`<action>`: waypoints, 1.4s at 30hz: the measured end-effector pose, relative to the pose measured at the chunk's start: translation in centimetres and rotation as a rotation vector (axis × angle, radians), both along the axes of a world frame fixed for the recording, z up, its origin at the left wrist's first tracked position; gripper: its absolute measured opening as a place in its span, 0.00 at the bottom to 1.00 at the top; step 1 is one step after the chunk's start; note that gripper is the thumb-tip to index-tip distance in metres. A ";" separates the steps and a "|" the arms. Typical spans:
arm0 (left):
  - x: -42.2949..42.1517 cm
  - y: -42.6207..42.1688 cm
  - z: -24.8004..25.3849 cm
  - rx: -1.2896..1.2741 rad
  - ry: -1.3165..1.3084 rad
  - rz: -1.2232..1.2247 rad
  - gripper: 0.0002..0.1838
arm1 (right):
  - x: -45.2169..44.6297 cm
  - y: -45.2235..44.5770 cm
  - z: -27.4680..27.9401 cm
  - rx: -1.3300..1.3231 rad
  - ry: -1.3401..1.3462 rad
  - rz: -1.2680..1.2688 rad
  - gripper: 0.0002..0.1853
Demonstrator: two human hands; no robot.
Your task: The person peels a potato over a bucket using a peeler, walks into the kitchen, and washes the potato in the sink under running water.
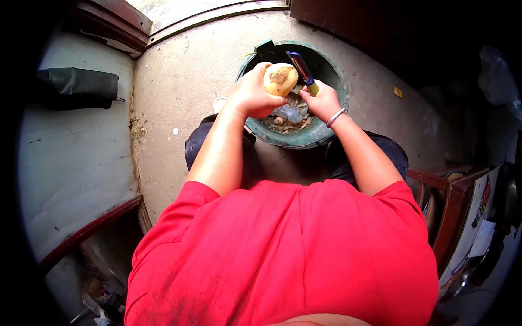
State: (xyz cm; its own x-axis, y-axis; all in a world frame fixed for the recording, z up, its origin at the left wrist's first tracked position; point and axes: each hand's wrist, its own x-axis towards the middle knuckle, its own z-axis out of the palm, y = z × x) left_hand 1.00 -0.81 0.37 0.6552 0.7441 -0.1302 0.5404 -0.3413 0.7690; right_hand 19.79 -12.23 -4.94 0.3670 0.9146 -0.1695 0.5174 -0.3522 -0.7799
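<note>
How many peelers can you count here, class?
1: the peeler is in the person's right grip, over the green bin, beside the potato in the left grip. Others could be hidden under the scraps.

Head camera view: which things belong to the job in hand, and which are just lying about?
Belonging to the job:
potato, in the left hand
peeler, in the right hand
green bin below, holding scraps

Apparently just lying about:
dark item at far left
small yellow item on the floor
small white disc on the floor
</note>
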 end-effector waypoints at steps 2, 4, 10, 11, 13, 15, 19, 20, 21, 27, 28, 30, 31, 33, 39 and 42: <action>0.1 -0.5 0.5 0.073 0.077 0.048 0.45 | -0.9 -0.1 1.2 0.029 -0.102 0.038 0.14; 0.4 -0.6 0.9 0.165 0.207 0.092 0.45 | -2.4 -0.4 2.7 0.024 -0.182 0.096 0.15; 0.7 -1.3 2.7 0.114 0.239 0.172 0.43 | -3.7 -0.8 1.8 -0.040 -0.238 0.197 0.15; 0.8 -1.3 2.9 0.120 0.264 0.160 0.44 | -3.4 -0.5 1.8 -0.082 -0.256 0.204 0.15; 0.9 -1.5 2.8 0.154 0.292 0.164 0.44 | -2.9 0.1 2.6 -0.136 -0.275 0.195 0.13; 0.8 -1.5 2.7 0.192 0.322 0.168 0.45 | -1.9 0.3 1.5 -0.106 -0.224 0.142 0.12; 0.6 -1.7 2.8 0.190 0.339 0.112 0.45 | 3.3 1.1 -2.4 -0.239 -0.197 -0.060 0.19; 0.5 -1.6 2.3 0.197 0.312 0.102 0.45 | 3.7 0.9 -2.3 -0.214 -0.181 -0.056 0.18; 0.5 -1.6 1.7 0.196 0.285 0.097 0.45 | 3.2 0.9 -1.0 -0.214 -0.187 -0.052 0.18; 0.9 -1.7 2.8 0.185 0.342 0.163 0.43 | -2.2 -0.4 3.1 -0.051 -0.118 0.146 0.17; 0.9 -1.7 2.7 0.199 0.340 0.191 0.43 | -2.8 -0.5 3.7 -0.049 -0.155 0.178 0.17; 1.1 -1.6 2.7 0.155 0.336 0.220 0.43 | -3.3 -0.5 3.7 -0.075 -0.213 0.225 0.17; 1.1 -1.7 2.8 0.154 0.337 0.224 0.43 | -3.5 -0.4 3.3 -0.091 -0.236 0.239 0.17; 1.1 -1.9 2.9 0.176 0.355 0.227 0.44 | -3.3 -0.1 3.1 -0.124 -0.236 0.225 0.17; 1.0 -2.1 2.5 0.276 0.414 0.132 0.43 | 1.6 1.5 -1.2 -0.196 -0.138 -0.023 0.21; 0.7 -1.9 2.2 0.277 0.386 0.106 0.44 | 4.0 1.2 0.0 -0.272 -0.055 -0.119 0.22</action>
State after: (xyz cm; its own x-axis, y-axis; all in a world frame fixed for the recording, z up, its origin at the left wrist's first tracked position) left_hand 1.73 -2.72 2.55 0.5173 0.8449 -0.1361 0.8109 -0.4330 0.3937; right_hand 23.79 -11.05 -4.93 0.4842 0.7884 -0.3795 0.4987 -0.6051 -0.6207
